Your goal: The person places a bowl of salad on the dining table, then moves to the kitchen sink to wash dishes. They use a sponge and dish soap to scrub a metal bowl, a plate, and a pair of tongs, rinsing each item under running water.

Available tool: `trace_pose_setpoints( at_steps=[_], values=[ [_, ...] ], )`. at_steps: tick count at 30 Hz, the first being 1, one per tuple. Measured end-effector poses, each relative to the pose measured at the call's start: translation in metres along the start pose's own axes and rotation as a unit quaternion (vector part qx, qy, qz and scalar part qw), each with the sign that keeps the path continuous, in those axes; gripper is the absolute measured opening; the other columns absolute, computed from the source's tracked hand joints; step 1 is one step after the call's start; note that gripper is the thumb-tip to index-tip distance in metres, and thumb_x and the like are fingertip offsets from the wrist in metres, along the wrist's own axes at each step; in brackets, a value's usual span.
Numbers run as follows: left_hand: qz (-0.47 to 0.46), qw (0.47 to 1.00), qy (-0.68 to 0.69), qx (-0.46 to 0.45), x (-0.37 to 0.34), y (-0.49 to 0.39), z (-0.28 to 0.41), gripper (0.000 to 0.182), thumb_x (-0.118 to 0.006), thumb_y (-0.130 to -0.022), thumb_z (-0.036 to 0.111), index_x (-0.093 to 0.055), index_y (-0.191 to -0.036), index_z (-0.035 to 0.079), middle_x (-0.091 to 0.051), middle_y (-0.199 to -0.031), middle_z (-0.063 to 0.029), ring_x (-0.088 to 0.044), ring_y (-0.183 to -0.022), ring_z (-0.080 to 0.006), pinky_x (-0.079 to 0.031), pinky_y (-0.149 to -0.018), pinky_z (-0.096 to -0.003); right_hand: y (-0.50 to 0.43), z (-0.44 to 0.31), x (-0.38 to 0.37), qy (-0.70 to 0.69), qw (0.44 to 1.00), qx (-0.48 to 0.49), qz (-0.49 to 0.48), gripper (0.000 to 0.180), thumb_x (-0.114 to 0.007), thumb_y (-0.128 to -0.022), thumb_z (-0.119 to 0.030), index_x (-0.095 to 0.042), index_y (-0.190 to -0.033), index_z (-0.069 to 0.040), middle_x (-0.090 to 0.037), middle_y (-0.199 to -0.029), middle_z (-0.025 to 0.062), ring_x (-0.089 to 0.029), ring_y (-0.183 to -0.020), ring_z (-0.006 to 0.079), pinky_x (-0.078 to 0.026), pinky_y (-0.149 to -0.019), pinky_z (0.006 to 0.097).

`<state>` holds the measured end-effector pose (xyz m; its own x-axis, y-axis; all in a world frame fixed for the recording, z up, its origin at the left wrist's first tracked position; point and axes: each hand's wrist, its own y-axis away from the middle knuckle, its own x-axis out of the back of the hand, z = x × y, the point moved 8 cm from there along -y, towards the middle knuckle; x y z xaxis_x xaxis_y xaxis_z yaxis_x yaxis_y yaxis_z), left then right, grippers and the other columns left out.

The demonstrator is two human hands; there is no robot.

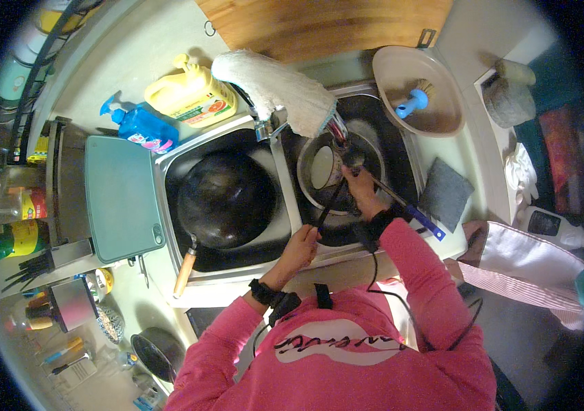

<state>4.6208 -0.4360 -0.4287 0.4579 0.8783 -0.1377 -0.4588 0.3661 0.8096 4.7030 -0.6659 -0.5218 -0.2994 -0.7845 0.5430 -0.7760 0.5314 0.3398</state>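
Note:
My left hand (300,250) grips the end of a black handle (330,208) that slants up over the right sink basin. Just beyond it my right hand (363,190) is closed around the upper part of the same dark utensil, below the faucet; its head is hard to make out. A metal basin (382,162) sits in the right sink with a white bowl (323,165) tilted inside it. Beside my right hand lies a utensil with a blue handle end (428,226), resting across the sink's edge. A light cloth (287,92) hangs over the faucet (340,131).
An overturned black wok (228,200) with a wooden handle (185,272) fills the left sink. Around the sinks stand a green cutting board (122,200), a blue pump bottle (148,128), a yellow jug (194,97), a beige tub (448,126) holding a brush (412,104), and a grey cloth (445,192).

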Motion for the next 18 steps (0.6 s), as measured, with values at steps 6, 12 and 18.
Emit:
trace_pose_setpoints(
  at_steps=[6, 12, 18],
  values=[
    [-0.017, 0.984, 0.162, -0.077, -0.001, 0.012, 0.019, 0.012, -0.043, -0.096, 0.019, -0.047, -0.096, 0.007, -0.049, -0.072, -0.0001, -0.043, -0.059, -0.0074, -0.033, -0.048, -0.0206, 0.005, 0.013, -0.021, 0.103, 0.957, 0.195, -0.188, 0.047, -0.063, -0.083, -0.030, -0.052, -0.115, 0.003, -0.060, -0.106, 0.0164, -0.056, -0.096, 0.0281, -0.043, -0.084, 0.0389],
    [0.038, 0.991, 0.079, -0.100, 0.006, -0.011, 0.015, 0.011, -0.043, -0.096, 0.017, -0.046, -0.101, 0.007, -0.054, -0.078, -0.0049, -0.046, -0.063, -0.0093, -0.036, -0.051, -0.0222, 0.089, -0.037, -0.005, -0.217, 0.961, -0.074, -0.156, 0.026, -0.067, -0.079, -0.021, -0.057, -0.094, -0.002, -0.061, -0.092, 0.0116, -0.056, -0.087, 0.0234, -0.044, -0.079, 0.0344],
    [0.062, 0.910, -0.260, -0.316, -0.017, 0.005, 0.034, 0.021, -0.042, -0.097, 0.023, -0.044, -0.101, 0.003, -0.047, -0.063, -0.0073, -0.048, -0.053, -0.0151, -0.037, -0.045, -0.0309, 0.073, -0.099, 0.022, -0.045, 0.994, 0.093, -0.030, 0.026, -0.069, -0.077, -0.022, -0.054, -0.090, -0.005, -0.062, -0.089, 0.0154, -0.059, -0.085, 0.0313, -0.045, -0.078, 0.0390]
  ],
)
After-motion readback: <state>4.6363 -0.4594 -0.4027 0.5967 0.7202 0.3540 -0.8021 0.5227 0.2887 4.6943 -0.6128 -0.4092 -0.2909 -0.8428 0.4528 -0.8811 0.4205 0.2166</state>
